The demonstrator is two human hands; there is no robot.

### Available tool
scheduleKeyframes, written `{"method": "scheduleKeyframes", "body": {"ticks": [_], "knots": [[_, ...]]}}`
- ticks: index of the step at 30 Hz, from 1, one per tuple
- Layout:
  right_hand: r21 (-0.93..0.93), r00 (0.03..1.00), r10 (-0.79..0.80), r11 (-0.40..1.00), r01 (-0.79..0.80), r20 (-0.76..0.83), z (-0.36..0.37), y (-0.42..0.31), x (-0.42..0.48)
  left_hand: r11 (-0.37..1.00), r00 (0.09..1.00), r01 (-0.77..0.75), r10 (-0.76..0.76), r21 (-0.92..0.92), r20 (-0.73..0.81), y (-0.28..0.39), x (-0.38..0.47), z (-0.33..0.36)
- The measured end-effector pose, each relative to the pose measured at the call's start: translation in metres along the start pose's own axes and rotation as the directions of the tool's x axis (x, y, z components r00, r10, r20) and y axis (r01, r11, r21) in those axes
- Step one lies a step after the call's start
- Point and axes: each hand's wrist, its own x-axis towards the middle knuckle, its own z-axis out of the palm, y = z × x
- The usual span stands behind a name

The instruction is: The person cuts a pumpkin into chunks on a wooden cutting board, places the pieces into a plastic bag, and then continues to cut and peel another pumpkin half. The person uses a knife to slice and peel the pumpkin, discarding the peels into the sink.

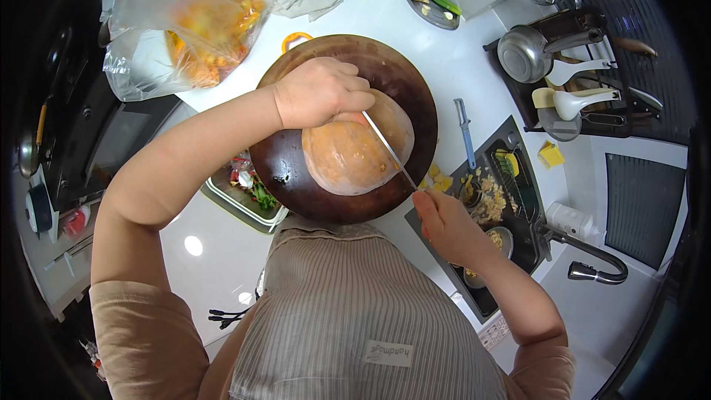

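Observation:
A large pale-orange pumpkin (pixel 350 158) lies on a round dark-brown board (pixel 283 158). Across it runs a long knife (pixel 383 140), seen nearly along its spine, its blade at a dividing line in the pumpkin. My left hand (pixel 325 94) is closed around the knife's far end, above the pumpkin. At the near right end, my right hand (pixel 441 222) also grips the knife, beside the board's edge. Which end is the handle is hidden by the fingers. A blue-handled peeler (pixel 465 133) rests on the counter to the right.
A plastic bag with orange contents (pixel 214 33) stands back left. Below the board's left edge is a container of scraps (pixel 239 200). The dark sink (pixel 491 233) holds peelings, with a tap (pixel 605 275) beside it. A utensil rack (pixel 561 78) and a grey plate (pixel 433 5) stand behind.

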Motion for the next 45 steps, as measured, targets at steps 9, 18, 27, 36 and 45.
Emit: {"method": "scheduleKeyframes", "body": {"ticks": [9,18,27,36,45], "knots": [[0.057,0.986,-0.167,0.984,0.168,-0.019,0.012,0.07,0.015,0.987,0.995,-0.097,0.101,0.131,-0.022,0.031,0.023,0.004],[0.094,0.974,-0.208,0.972,0.216,-0.09,0.028,0.107,0.033,0.977,0.984,-0.167,0.174,0.131,-0.046,0.038,0.028,0.017],[0.076,0.94,-0.309,0.944,0.322,-0.143,0.036,0.121,0.043,0.973,0.97,0.131,-0.165,0.19,0.178,0.07,0.056,-0.001],[0.029,0.969,-0.208,0.977,0.213,-0.132,0.028,0.088,0.03,0.935,0.91,0.237,-0.309,0.263,0.276,0.047,0.068,0.011],[0.027,0.974,-0.183,0.982,0.188,-0.136,0.031,0.086,0.029,0.913,0.89,0.238,-0.341,0.331,0.302,0.04,0.061,0.023]]}}
